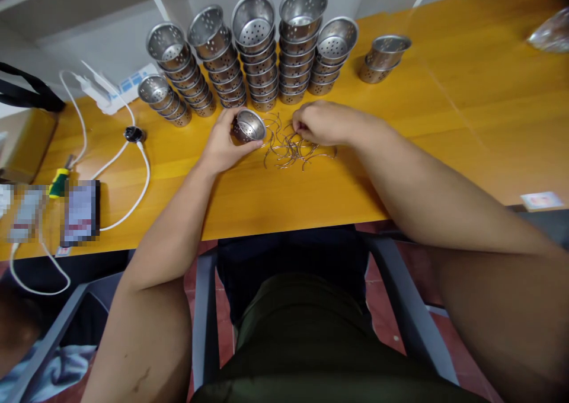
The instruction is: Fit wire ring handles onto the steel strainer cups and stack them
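Note:
My left hand is wrapped round a perforated metal cup, whose open mouth faces up and toward me. Just right of it, a loose pile of thin curved wires lies on the wooden table. At the pile's far right edge is my right hand, its fingers pinched together among the wires. Whether a wire is between those fingertips I cannot make out. Behind both hands stand several tall stacks of the same perforated cups.
A short stack of cups stands apart at the right. To the left are a power strip, white cables, a screwdriver and a phone-like device. A plastic bag lies far right. Part of another person shows at lower left.

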`<state>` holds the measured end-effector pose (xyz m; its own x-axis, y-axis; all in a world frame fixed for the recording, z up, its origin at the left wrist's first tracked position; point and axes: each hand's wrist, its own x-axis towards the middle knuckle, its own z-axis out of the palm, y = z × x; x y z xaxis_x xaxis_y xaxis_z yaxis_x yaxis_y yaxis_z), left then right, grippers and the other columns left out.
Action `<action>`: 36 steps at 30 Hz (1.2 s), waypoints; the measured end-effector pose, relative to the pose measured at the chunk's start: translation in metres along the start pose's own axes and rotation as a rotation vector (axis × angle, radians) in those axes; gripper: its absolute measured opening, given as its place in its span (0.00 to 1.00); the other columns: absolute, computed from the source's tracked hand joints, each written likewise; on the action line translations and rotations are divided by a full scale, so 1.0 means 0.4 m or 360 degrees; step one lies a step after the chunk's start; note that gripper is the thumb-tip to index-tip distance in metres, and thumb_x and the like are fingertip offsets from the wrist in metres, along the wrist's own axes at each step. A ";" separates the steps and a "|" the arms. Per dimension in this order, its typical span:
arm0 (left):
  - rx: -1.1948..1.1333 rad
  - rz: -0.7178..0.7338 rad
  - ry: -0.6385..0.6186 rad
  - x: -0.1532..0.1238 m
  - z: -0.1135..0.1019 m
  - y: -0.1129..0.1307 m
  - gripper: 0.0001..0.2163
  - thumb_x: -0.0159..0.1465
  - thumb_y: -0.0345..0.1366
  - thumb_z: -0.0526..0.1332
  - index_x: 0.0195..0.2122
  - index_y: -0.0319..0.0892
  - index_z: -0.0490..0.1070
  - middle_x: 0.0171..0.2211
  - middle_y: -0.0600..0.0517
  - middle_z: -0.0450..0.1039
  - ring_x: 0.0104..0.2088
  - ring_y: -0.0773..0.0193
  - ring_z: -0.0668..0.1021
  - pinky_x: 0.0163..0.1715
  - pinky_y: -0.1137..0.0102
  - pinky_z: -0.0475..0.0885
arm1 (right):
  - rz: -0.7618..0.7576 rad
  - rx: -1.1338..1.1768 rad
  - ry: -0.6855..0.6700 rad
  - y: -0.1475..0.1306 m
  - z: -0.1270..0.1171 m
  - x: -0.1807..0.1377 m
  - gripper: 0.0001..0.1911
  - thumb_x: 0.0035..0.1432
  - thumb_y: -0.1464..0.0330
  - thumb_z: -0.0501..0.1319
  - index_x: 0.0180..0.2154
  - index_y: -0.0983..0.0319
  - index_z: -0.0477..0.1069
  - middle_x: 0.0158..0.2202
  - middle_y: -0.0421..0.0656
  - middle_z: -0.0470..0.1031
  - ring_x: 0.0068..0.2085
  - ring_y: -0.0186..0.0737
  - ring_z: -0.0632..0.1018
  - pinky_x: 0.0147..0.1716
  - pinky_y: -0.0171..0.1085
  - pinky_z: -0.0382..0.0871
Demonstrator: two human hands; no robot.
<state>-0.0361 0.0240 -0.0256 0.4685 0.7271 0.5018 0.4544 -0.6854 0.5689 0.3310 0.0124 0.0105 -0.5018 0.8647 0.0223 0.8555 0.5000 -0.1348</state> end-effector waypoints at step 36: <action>-0.0133 -0.0071 0.0234 0.010 0.006 0.055 0.56 0.57 0.89 0.82 0.70 0.53 0.75 0.66 0.44 0.85 0.68 0.37 0.89 0.74 0.39 0.88 | -0.0154 0.1293 0.0392 -0.099 -0.092 -0.055 0.20 0.73 0.46 0.77 0.48 0.52 0.79 0.33 0.39 0.72 0.38 0.45 0.68 0.44 0.50 0.68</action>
<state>-0.0222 0.0117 -0.0125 0.3306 0.7588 0.5612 0.4050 -0.6512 0.6418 0.3129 -0.0249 0.0519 -0.4455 0.8529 0.2723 0.4056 0.4634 -0.7878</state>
